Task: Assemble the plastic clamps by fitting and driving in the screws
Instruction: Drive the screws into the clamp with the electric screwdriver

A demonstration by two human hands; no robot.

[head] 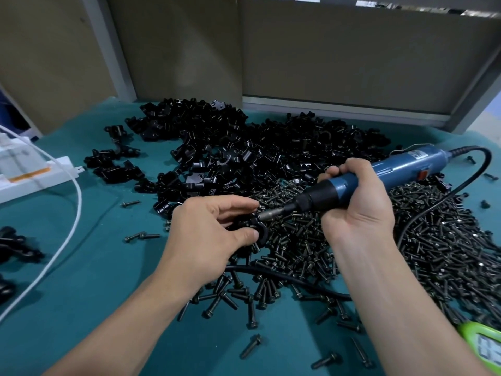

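My left hand (206, 232) pinches a small black plastic clamp (259, 229) between thumb and fingers, just above the screw pile. My right hand (357, 202) grips a blue electric screwdriver (379, 172); its black nose and metal bit (273, 213) point left and touch the clamp. The screw in the clamp is hidden by the bit and my fingers. A heap of loose black clamps (244, 147) lies behind my hands. A wide pile of dark screws (433, 240) spreads under and to the right of them.
The green-covered table (95, 280) carries a white cable (73, 221) and a white power strip (35, 175) at the left. Several clamps (16, 248) lie at the left edge. The screwdriver's black cord (284, 278) loops under my right forearm. A green timer (485, 343) sits bottom right.
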